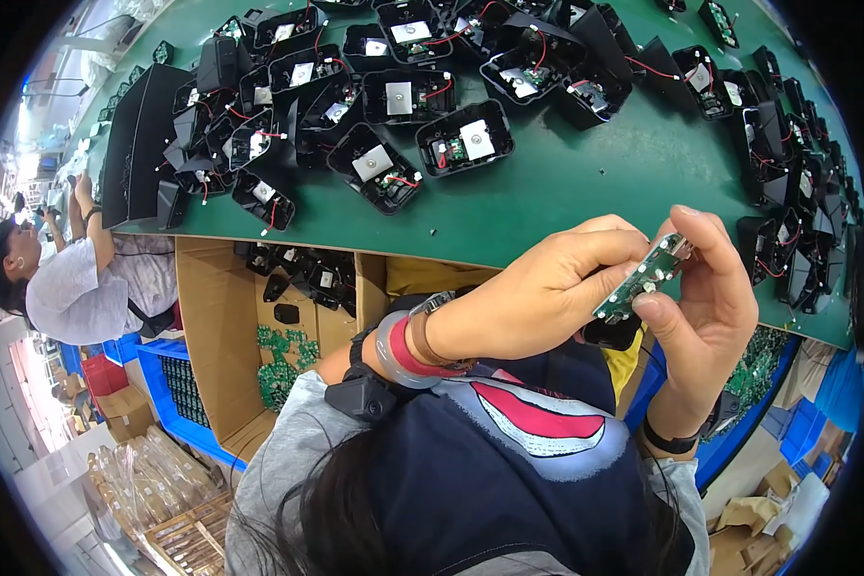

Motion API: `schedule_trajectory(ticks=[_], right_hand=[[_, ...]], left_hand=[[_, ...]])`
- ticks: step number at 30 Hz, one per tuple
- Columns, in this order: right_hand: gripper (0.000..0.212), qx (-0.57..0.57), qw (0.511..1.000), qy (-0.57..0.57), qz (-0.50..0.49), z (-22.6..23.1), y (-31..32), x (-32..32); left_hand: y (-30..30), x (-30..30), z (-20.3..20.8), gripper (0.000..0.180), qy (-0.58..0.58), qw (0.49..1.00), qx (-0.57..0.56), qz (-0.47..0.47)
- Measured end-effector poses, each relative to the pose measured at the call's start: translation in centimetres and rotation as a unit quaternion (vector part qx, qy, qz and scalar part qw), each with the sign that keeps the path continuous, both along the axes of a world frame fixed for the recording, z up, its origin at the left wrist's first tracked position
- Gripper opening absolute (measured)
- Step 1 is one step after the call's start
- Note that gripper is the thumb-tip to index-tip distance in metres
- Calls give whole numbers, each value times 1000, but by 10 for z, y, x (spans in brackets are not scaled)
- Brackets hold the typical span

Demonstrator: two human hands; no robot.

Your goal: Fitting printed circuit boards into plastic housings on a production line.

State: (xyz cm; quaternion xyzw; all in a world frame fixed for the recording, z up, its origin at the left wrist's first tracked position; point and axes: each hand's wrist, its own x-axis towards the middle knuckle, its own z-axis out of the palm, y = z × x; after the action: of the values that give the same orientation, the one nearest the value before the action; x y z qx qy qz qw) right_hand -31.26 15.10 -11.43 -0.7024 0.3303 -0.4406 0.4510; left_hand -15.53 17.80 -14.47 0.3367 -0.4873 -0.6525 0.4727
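Observation:
Over the front edge of the table I hold a small green circuit board (647, 275) tilted between both hands. My left hand (562, 280) pinches it from the left side, with the thumb along its face. My right hand (706, 302) grips the other side, thumb at the lower edge and fingers near a metal connector at the top. Below the board a black piece (612, 333) shows partly; my hands hide the rest. Nearest on the table is an open black plastic housing (466, 139) with a white metal plate, a green board and red wires inside.
Many similar housings (408, 96) crowd the back of the green table (566, 182) and its right end. A cardboard box (206, 336) with black parts and green boards stands front left. Blue crates (178, 408) flank me. Another person (77, 278) sits at the far left.

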Motion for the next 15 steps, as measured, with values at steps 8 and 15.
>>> schedule_trajectory(ticks=[8,15], right_hand=[[53,69,992,93,45,11,-4,-9],[53,23,992,113,-55,4,9,-13]], left_hand=[[-6,11,-10,37,-65,992,-80,-71],[-1,14,4,53,40,989,113,-90]])
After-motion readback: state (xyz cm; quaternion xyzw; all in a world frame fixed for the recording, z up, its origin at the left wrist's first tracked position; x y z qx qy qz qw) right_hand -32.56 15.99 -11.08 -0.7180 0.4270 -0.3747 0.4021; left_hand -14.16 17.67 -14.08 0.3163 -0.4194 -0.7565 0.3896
